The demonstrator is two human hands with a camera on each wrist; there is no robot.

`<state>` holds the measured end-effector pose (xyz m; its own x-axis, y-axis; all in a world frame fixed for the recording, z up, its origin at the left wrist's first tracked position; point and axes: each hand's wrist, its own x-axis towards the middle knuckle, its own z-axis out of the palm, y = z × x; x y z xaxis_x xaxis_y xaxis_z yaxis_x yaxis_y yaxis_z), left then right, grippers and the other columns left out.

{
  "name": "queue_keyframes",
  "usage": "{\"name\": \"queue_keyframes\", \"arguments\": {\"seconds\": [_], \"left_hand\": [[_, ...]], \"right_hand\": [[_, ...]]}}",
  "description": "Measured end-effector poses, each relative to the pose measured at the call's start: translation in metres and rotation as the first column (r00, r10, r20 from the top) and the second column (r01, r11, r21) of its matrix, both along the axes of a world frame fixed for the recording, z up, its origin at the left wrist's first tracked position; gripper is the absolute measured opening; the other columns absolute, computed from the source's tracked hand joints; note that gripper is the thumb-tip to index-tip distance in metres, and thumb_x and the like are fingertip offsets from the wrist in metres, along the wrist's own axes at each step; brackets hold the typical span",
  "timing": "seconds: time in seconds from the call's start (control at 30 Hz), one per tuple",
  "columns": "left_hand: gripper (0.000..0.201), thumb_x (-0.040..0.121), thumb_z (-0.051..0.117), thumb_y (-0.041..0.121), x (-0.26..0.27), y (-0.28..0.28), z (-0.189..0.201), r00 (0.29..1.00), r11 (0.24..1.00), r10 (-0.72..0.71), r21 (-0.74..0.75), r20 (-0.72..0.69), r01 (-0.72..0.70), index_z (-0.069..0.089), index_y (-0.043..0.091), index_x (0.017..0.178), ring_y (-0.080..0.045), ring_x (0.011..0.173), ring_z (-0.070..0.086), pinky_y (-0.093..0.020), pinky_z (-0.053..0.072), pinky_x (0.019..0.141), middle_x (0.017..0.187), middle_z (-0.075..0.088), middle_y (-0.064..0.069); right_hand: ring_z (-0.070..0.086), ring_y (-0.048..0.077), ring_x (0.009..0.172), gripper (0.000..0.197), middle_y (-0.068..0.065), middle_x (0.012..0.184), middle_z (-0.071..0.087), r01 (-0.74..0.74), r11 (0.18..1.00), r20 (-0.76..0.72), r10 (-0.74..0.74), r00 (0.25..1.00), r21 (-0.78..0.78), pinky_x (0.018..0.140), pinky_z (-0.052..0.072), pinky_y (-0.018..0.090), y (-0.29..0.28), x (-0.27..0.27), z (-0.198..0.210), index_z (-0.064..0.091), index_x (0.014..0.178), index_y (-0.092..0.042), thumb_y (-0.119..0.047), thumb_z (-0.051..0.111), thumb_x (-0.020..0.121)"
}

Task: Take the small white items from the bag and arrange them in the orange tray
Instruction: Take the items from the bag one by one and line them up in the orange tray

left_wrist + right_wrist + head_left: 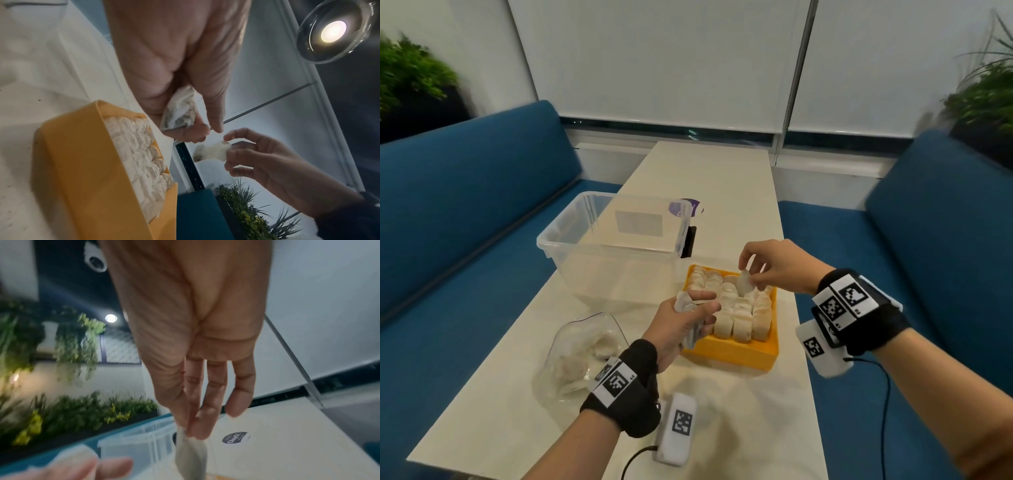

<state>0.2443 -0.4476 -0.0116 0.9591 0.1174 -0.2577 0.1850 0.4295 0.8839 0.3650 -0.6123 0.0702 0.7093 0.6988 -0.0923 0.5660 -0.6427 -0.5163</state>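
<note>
The orange tray (736, 353) sits mid-table, packed with rows of small white items (736, 308). My right hand (756, 270) hovers over the tray's far side and pinches one white item (744, 282) between thumb and fingertips; that item (190, 456) hangs below the fingers in the right wrist view. My left hand (688, 315) is at the tray's near-left corner, curled round several white items (685, 305); one such item (179, 112) shows in the fist. A clear plastic bag (582, 356) with more white items lies left of the left wrist.
A clear plastic bin (616, 246) stands behind the tray on the left. A purple round sticker (685, 207) and a small black object (690, 241) lie beyond it. Blue benches (465, 222) flank the narrow table (750, 411). Cabled white units hang from both wrists.
</note>
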Motion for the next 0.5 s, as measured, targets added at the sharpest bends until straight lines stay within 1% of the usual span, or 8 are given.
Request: {"name": "queue_keyframes", "arguments": {"seconds": [0.07,0.17,0.23,0.27,0.33,0.4,0.47,0.5], "left_hand": [[0.035,0.084,0.07,0.008,0.0,0.0,-0.003,1.0,1.0,0.008,0.004,-0.01,-0.008,0.06,0.004,0.118,-0.017,0.071,0.054,-0.021,0.048,0.056,0.099,0.057,-0.018],[0.031,0.085,0.07,0.007,0.001,0.003,-0.006,1.0,1.0,0.012,0.021,-0.028,-0.011,0.062,0.006,0.115,-0.015,0.069,0.054,-0.022,0.048,0.055,0.091,0.058,-0.015],[0.027,0.085,0.07,0.007,0.0,0.005,-0.007,0.999,0.999,0.023,0.029,-0.04,-0.022,0.064,0.008,0.112,-0.014,0.068,0.056,-0.02,0.05,0.054,0.086,0.062,-0.011],[0.026,0.085,0.07,0.008,-0.001,0.006,-0.008,0.999,0.999,0.029,0.034,-0.042,-0.028,0.065,0.008,0.111,-0.014,0.068,0.056,-0.02,0.05,0.054,0.086,0.063,-0.01],[0.027,0.085,0.07,0.009,-0.002,0.008,-0.009,0.998,0.998,0.038,0.046,-0.047,-0.036,0.065,0.008,0.111,-0.014,0.071,0.057,-0.02,0.051,0.055,0.09,0.065,-0.01],[0.029,0.084,0.071,0.01,-0.004,0.01,-0.011,0.997,0.998,0.047,0.048,-0.055,-0.044,0.065,0.007,0.112,-0.014,0.073,0.057,-0.021,0.051,0.055,0.094,0.065,-0.011],[0.031,0.083,0.072,0.011,-0.006,0.011,-0.012,0.996,0.997,0.059,0.051,-0.061,-0.056,0.065,0.006,0.113,-0.016,0.075,0.057,-0.021,0.051,0.055,0.097,0.064,-0.012],[0.032,0.083,0.072,0.011,-0.006,0.012,-0.013,0.996,0.997,0.065,0.053,-0.062,-0.062,0.065,0.006,0.114,-0.016,0.076,0.057,-0.021,0.051,0.055,0.097,0.064,-0.013]], "right_hand": [[0.063,0.016,0.077,0.018,0.002,0.09,0.066,0.001,0.997,0.061,0.004,0.998,-0.083,0.07,0.05,0.021,0.0,0.006,-0.009,0.059,0.104,-0.015,-0.011,0.064,0.086],[0.057,0.015,0.085,0.016,0.005,0.1,0.066,-0.003,0.981,0.133,0.029,0.991,-0.196,0.074,0.045,0.021,-0.002,0.011,-0.021,0.065,0.103,-0.01,-0.012,0.063,0.087],[0.058,0.015,0.085,0.012,0.006,0.098,0.068,-0.025,0.977,0.11,0.049,0.993,-0.212,0.076,0.047,0.022,-0.003,0.01,-0.029,0.069,0.096,-0.01,-0.013,0.065,0.085],[0.059,0.014,0.084,0.011,0.005,0.096,0.069,-0.039,0.974,0.085,0.059,0.995,-0.221,0.077,0.049,0.024,-0.004,0.01,-0.033,0.07,0.093,-0.01,-0.013,0.065,0.085],[0.058,0.013,0.081,0.01,0.002,0.09,0.067,-0.067,0.959,0.028,0.078,0.997,-0.274,0.079,0.051,0.026,-0.005,0.008,-0.043,0.073,0.091,-0.01,-0.014,0.067,0.083],[0.058,0.013,0.083,0.01,-0.001,0.087,0.064,-0.076,0.934,-0.01,0.078,0.997,-0.348,0.08,0.052,0.029,-0.004,0.011,-0.056,0.074,0.09,-0.011,-0.015,0.069,0.082],[0.058,0.018,0.091,0.007,-0.001,0.091,0.068,-0.027,0.906,0.015,0.037,0.999,-0.422,0.085,0.047,0.037,-0.001,0.016,-0.071,0.073,0.086,-0.014,-0.016,0.07,0.081],[0.057,0.02,0.096,0.004,-0.001,0.094,0.069,0.018,0.89,0.047,0.003,0.999,-0.455,0.09,0.041,0.041,0.002,0.019,-0.077,0.073,0.084,-0.016,-0.015,0.07,0.081]]}}
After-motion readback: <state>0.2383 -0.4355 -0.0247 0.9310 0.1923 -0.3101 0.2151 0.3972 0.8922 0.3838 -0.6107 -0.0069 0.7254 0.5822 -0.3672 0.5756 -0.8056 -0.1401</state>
